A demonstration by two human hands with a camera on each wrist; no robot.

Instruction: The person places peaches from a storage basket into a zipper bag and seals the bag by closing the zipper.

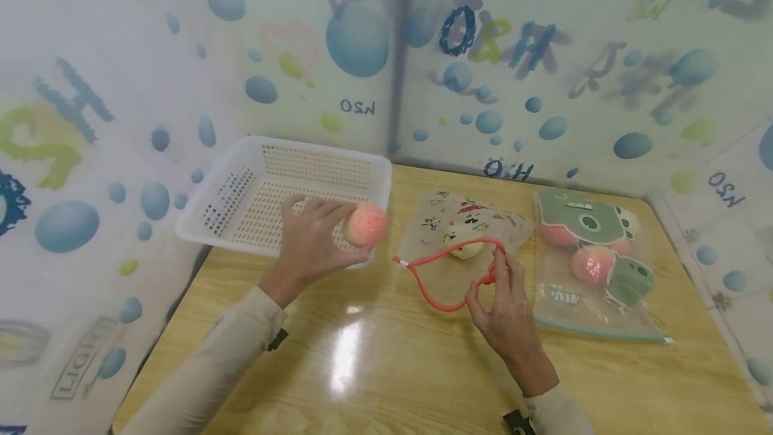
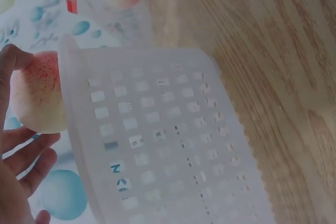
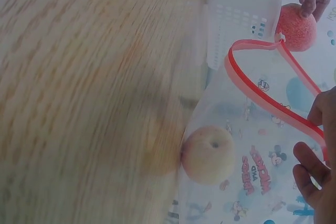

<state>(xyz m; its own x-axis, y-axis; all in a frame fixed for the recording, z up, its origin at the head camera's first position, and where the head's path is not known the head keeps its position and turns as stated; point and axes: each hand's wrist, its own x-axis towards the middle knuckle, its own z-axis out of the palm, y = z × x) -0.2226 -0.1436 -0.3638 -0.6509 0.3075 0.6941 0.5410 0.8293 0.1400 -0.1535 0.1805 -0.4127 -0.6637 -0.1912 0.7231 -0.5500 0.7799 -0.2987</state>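
Observation:
My left hand holds a pink and pale-yellow peach between thumb and fingers, over the basket's right rim. In the left wrist view that peach shows beside the basket wall. A clear zip bag with small cartoon prints lies to the right, its red zip edge spread into a wide loop. At the loop's right side, my right hand pinches the red edge. One peach sits inside the bag, as the right wrist view shows.
A white perforated plastic basket stands at the table's back left. On the right lies another clear zip bag with a green edge and green cartoon figures, several peaches inside. Patterned curtain-like walls enclose the wooden table.

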